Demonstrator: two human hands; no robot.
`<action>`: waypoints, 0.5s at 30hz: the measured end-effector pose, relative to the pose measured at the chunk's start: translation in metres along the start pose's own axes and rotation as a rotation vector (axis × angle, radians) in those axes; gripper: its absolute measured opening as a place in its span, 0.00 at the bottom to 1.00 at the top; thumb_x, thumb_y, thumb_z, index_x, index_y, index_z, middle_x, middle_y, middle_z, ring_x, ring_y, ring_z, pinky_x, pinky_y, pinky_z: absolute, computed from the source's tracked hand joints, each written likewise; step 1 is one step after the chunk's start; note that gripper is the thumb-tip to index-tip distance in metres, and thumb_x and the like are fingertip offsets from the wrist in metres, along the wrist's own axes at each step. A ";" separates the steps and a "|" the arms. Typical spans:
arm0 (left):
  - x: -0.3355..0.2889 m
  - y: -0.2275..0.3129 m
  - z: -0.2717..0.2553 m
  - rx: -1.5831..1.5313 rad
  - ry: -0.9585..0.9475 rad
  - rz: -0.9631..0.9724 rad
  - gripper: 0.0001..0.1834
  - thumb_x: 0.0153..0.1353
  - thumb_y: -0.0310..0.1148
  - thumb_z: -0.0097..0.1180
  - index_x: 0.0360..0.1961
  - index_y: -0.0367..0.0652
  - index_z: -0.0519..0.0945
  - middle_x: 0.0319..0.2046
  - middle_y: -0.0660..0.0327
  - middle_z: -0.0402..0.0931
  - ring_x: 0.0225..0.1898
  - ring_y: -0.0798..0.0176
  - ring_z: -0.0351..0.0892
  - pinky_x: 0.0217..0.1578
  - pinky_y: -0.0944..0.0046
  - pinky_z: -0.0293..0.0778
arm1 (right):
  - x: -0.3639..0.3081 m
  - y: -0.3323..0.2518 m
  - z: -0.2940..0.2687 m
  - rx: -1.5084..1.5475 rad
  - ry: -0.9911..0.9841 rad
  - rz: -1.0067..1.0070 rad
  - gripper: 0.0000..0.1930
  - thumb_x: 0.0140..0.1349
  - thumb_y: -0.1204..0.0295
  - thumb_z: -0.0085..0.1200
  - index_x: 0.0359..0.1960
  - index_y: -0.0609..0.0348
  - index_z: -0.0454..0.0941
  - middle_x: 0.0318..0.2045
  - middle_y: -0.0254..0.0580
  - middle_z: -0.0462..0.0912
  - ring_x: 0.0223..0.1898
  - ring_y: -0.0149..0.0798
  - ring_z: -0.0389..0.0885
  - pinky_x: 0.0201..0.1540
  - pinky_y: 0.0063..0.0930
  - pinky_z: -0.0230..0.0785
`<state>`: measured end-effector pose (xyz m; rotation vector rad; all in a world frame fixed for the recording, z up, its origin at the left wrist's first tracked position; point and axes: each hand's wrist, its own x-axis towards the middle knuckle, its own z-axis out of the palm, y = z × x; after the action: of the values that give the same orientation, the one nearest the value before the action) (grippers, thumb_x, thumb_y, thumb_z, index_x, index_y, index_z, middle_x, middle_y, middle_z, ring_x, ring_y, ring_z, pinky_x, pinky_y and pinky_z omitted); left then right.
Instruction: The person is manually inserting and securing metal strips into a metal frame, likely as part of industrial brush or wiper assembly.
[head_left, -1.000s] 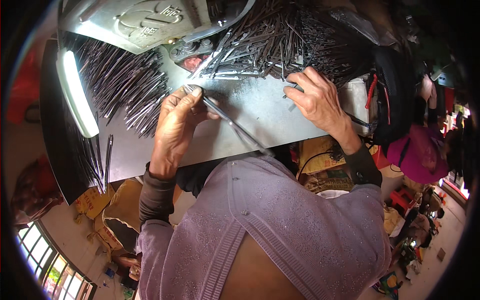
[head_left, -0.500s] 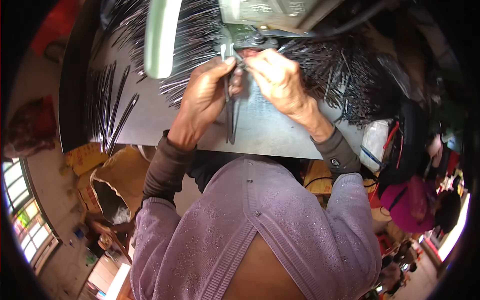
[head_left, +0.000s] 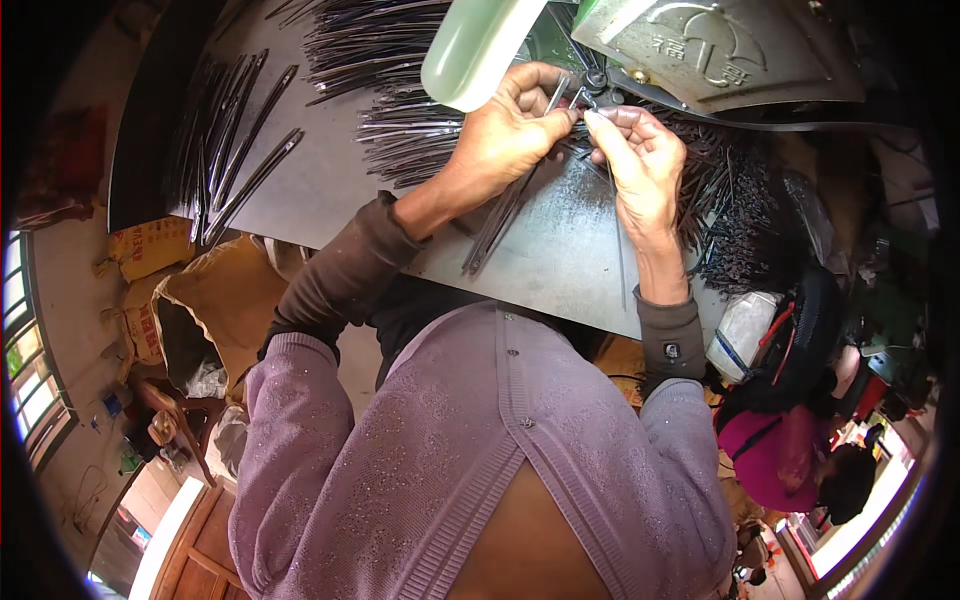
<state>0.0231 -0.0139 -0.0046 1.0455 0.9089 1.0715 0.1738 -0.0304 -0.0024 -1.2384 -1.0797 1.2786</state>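
Observation:
My left hand (head_left: 512, 128) is closed around a few long, thin dark metal umbrella ribs (head_left: 494, 230), whose lower ends slant toward the table's near edge. Beside it, my right hand (head_left: 642, 160) pinches a thin metal rib (head_left: 617, 225) that hangs below the fingers. The fingertips of both hands nearly meet at small metal ends just in front of a green machine (head_left: 718, 50). Its pale green rounded handle (head_left: 480, 55) reaches over my left hand. Exactly how the small ends join is too fine to make out.
Rib bundles (head_left: 375, 50) cover the metal table (head_left: 330, 190) behind my left hand, with a smaller bunch (head_left: 225, 140) at the left. A dense pile (head_left: 745, 190) of dark ribs lies right. A white packet (head_left: 742, 335) sits near the right corner.
The whole view has swung, so the table and machine appear tilted and shifted. My hands stay close together at the machine, with the left now under the green handle. The ribs remain held.

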 end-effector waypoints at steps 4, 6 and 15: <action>0.003 -0.001 -0.003 0.003 -0.018 0.018 0.14 0.53 0.23 0.54 0.42 0.34 0.72 0.18 0.68 0.72 0.17 0.78 0.68 0.18 0.78 0.65 | 0.003 0.003 0.002 0.060 0.010 0.023 0.05 0.53 0.77 0.57 0.31 0.63 0.76 0.24 0.32 0.77 0.24 0.21 0.71 0.26 0.14 0.64; 0.004 -0.003 -0.003 0.000 -0.029 0.010 0.13 0.53 0.23 0.54 0.42 0.35 0.73 0.18 0.69 0.71 0.17 0.78 0.68 0.18 0.78 0.64 | 0.004 0.003 0.002 0.067 0.004 0.031 0.05 0.53 0.77 0.57 0.31 0.63 0.76 0.24 0.32 0.76 0.24 0.21 0.71 0.26 0.14 0.64; 0.012 -0.003 -0.001 -0.056 -0.082 0.002 0.12 0.53 0.22 0.51 0.41 0.36 0.72 0.18 0.69 0.70 0.17 0.78 0.67 0.17 0.78 0.62 | 0.009 0.008 -0.001 0.208 -0.035 0.098 0.06 0.53 0.73 0.58 0.29 0.62 0.76 0.23 0.32 0.77 0.22 0.21 0.72 0.25 0.13 0.65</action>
<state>0.0255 -0.0023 -0.0089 1.0366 0.8079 1.0425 0.1750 -0.0217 -0.0111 -1.1262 -0.8943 1.4527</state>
